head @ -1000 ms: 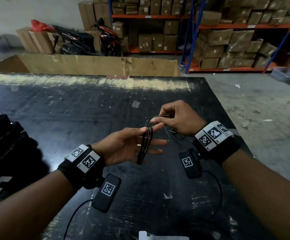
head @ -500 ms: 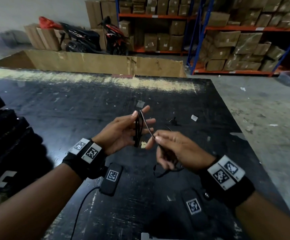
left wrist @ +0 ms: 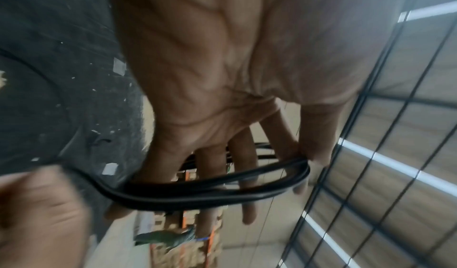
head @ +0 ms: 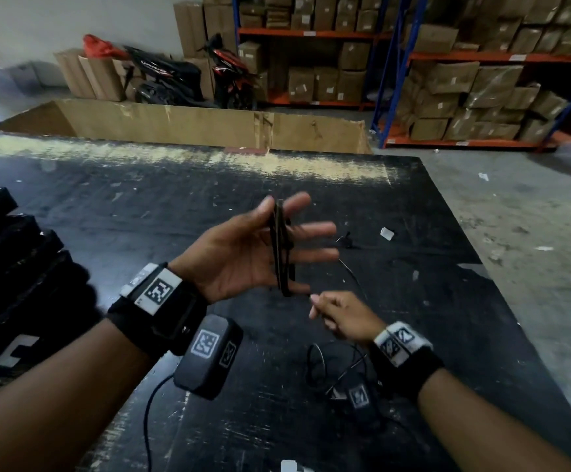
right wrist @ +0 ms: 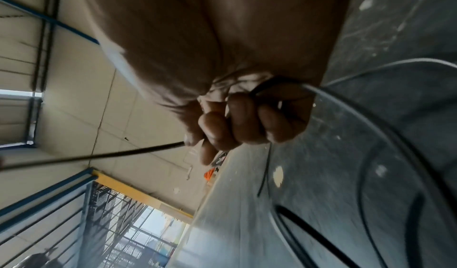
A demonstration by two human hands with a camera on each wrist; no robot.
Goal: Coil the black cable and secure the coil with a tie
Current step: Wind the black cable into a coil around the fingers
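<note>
My left hand (head: 246,253) is raised above the table, palm up and fingers spread. The black cable coil (head: 281,247) is wound in several loops around those fingers. In the left wrist view the thumb presses the coil (left wrist: 197,196) against the index finger. Below and to the right, my right hand (head: 342,318) is closed in a fist on the free strand of the cable (right wrist: 123,153), which runs taut toward the coil. Slack cable (head: 314,366) lies in loose loops on the table under the right wrist.
The black scuffed table (head: 141,206) ends at the right over a concrete floor. Black stacked items (head: 11,253) sit at the left. A small black piece (head: 347,239) and a white scrap (head: 387,233) lie past the hands. A cardboard box (head: 192,124) stands beyond the far edge.
My right hand swept from above the coil down and toward me, drawing the strand around the left fingers. The left hand rose and moved slightly away with the coil.
</note>
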